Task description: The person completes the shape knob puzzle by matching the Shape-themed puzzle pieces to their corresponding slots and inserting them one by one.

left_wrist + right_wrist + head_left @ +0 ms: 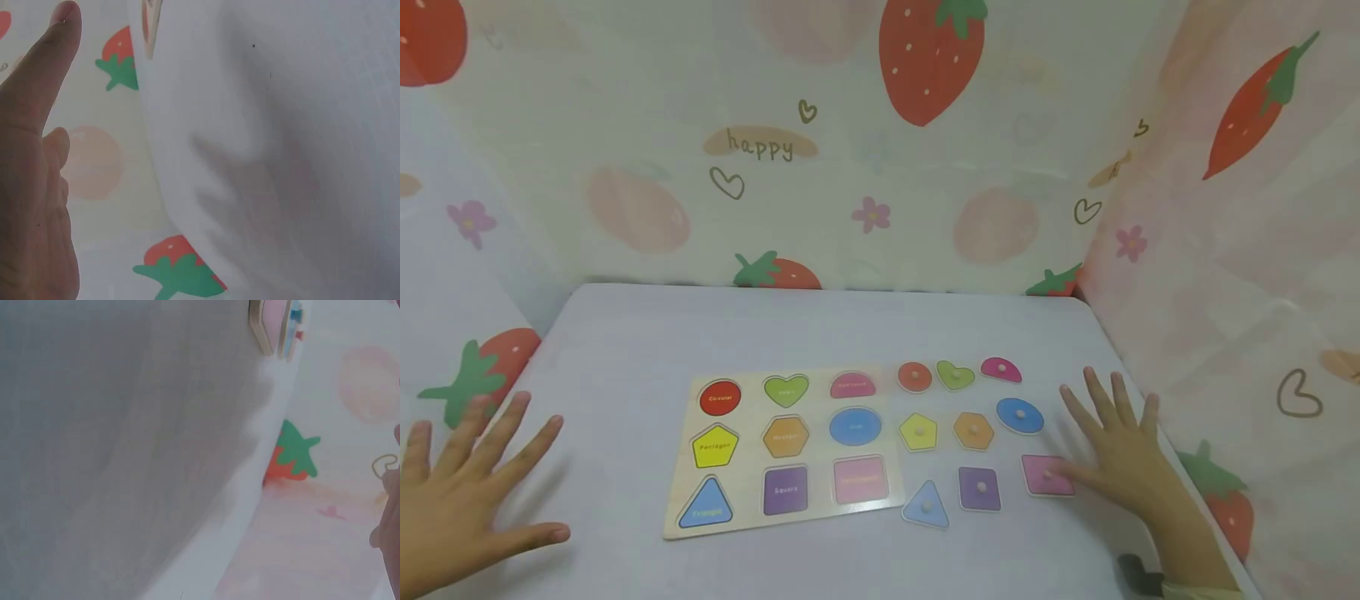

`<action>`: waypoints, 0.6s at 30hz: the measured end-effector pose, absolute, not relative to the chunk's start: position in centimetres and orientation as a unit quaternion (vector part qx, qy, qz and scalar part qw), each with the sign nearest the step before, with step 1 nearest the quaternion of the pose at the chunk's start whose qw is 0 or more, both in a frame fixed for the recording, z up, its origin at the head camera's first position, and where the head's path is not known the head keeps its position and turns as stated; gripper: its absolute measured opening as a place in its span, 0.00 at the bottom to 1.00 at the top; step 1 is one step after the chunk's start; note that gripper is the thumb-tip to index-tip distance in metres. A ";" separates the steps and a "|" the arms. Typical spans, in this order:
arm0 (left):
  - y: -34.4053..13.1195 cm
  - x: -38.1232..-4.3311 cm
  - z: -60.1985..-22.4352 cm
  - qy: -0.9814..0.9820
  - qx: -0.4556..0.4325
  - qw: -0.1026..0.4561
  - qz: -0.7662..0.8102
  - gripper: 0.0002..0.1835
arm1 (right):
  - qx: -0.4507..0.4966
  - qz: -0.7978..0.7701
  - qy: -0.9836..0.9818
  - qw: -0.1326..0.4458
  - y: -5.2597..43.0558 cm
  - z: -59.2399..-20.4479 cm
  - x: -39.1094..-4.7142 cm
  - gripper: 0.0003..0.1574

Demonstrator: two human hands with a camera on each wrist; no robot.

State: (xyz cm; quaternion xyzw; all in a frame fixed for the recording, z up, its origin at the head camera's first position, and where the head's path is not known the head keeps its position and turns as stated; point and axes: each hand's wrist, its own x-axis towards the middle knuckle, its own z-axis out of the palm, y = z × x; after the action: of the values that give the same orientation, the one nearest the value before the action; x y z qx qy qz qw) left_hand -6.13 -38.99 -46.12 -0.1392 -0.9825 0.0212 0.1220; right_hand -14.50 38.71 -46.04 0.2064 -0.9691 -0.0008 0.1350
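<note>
My left hand (pixel 463 492) is spread at the left, all fingers straight, holding nothing. To its right lies a wooden shape puzzle board (pixel 745 512) with printed, labelled shapes in rows. My right hand (pixel 1123 462) is also spread and holds nothing; its thumb overlaps the pink rectangle piece (pixel 1036 477) in the head view. Loose knobbed pieces lie between board and right hand: red circle (pixel 914 371), green heart (pixel 955 369), magenta half circle (pixel 1002 364), yellow pentagon (pixel 918 442), orange hexagon (pixel 973 442), blue oval (pixel 1019 425), blue triangle (pixel 927 518) and purple square (pixel 980 500).
A white-covered table (pixel 820 329) carries everything. Strawberry-patterned curtains (pixel 880 167) stand behind it and along both sides. The left wrist view shows a hand shadow on the white cloth (pixel 337 94). A dark object (pixel 1138 575) is beside the right wrist.
</note>
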 end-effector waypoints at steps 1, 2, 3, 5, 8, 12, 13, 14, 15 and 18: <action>-38.8 -6.1 -46.1 -0.982 -0.140 0.121 0.023 0.74 | 0.206 0.000 -0.969 0.136 38.6 -46.0 -14.5 0.73; -38.7 -6.1 -46.1 -0.982 -0.144 0.123 0.020 0.74 | 0.206 0.000 -0.969 0.137 38.5 -46.0 -14.5 0.73; -38.6 -6.1 -46.1 -0.981 -0.148 0.124 0.016 0.75 | 0.205 0.000 -0.969 0.137 38.4 -46.0 -14.6 0.73; -38.4 -6.1 -46.0 -0.979 -0.157 0.130 0.003 0.74 | 0.203 0.004 -0.970 0.135 38.2 -45.9 -14.5 0.73; -38.2 -6.2 -46.1 -0.978 -0.164 0.131 -0.015 0.74 | 0.201 0.010 -0.970 0.135 37.9 -45.7 -14.6 0.74; -37.7 -6.6 -46.0 -0.975 -0.176 0.134 -0.032 0.74 | 0.201 0.023 -0.969 0.139 37.6 -45.4 -14.6 0.75; -37.6 -6.6 -46.0 -0.975 -0.177 0.132 -0.034 0.74 | 0.202 0.030 -0.969 0.141 37.5 -45.2 -14.5 0.74; -37.4 -6.7 -46.0 -0.974 -0.181 0.131 -0.035 0.74 | 0.203 0.034 -0.968 0.141 37.3 -45.2 -14.5 0.74; -37.2 -6.7 -46.0 -0.974 -0.184 0.130 -0.035 0.74 | 0.203 0.038 -0.969 0.140 37.1 -45.1 -14.5 0.74; -36.8 -6.8 -46.0 -0.974 -0.188 0.124 -0.037 0.75 | 0.202 0.043 -0.969 0.135 36.7 -45.1 -14.7 0.73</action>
State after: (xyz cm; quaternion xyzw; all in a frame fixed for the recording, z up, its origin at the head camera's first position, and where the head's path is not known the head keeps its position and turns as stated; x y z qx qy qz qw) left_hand -6.85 -36.75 -46.01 -0.1876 -0.9737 -0.0372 0.1236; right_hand -14.69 36.67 -45.10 0.2020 -0.9690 0.0431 0.1353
